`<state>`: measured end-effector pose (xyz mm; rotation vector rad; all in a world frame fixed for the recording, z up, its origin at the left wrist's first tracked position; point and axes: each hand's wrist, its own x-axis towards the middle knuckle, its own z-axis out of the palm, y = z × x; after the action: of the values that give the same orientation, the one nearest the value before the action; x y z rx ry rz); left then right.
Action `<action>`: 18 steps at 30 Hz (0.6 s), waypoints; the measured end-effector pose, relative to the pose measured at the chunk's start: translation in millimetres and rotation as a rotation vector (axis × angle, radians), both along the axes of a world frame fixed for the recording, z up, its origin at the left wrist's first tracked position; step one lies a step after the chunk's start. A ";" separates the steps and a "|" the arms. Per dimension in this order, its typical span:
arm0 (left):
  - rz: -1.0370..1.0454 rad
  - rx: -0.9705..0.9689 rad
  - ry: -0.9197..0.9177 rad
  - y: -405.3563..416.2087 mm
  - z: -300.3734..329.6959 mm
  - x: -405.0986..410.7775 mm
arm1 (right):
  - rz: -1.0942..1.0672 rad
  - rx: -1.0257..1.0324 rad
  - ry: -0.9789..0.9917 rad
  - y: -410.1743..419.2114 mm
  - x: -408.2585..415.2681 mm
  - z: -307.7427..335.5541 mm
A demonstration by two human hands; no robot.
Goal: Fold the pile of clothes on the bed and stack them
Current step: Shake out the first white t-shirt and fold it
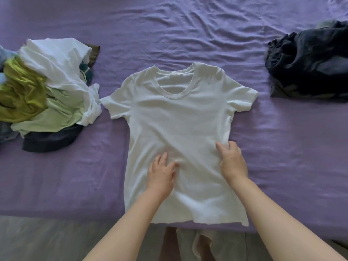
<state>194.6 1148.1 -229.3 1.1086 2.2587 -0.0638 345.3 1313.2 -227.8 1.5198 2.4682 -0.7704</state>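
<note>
One bed (pixel 188 31) under a wrinkled purple sheet fills nearly the whole view; its near edge runs across the bottom, with a strip of grey floor (pixel 37 240) below it.

One white T-shirt (pixel 175 132) lies flat and face up in the middle of the bed, neckline toward the far side, both short sleeves spread out, its hem just at the near edge. Bare sheet lies open on both sides of the shirt and across the whole far part of the bed.

Two heaps of clothes flank it. The unfolded pile (pixel 45 91) sits at the left edge: a white piece on top, one olive-yellow, one pale green and dark pieces beneath; how many in all cannot be told. Its white corner comes just beside the shirt's left sleeve. The dark heap (pixel 308 66) lies near the right edge, well apart from the shirt; its pieces cannot be counted.

Two bare forearms reach in from the near edge. The left hand (pixel 162 174) rests palm down on the shirt's lower middle, fingers spread and straight. The right hand (pixel 232 161) lies palm down at the shirt's right side seam, fingers close together and slightly bent, tips touching the cloth at the edge; whether they pinch it cannot be told.
</note>
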 end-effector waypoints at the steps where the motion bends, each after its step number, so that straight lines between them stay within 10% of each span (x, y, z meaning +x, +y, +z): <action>1: -0.042 -0.009 0.025 0.9 -1.1 -6.5 | -0.027 0.027 -0.036 2.6 0.4 -0.6; 7: 0.166 0.010 0.253 -2.1 4.0 -45.5 | 0.164 0.222 -0.124 -19.3 -29.7 12.5; 11: 0.679 0.065 0.048 9.7 8.9 -85.2 | 0.489 0.020 -0.191 -46.5 -79.9 8.5; 14: 0.937 0.150 -0.039 18.4 10.9 -112.0 | 0.256 -0.161 -0.316 -53.5 -107.5 1.9; 18: 0.942 0.064 -0.054 14.1 11.3 -142.6 | 0.415 -0.136 -0.245 -70.5 -147.3 7.0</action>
<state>52.0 1162.2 -218.0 -0.0117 2.5117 0.4127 198.0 1242.7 -220.8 0.9433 2.3716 -0.6177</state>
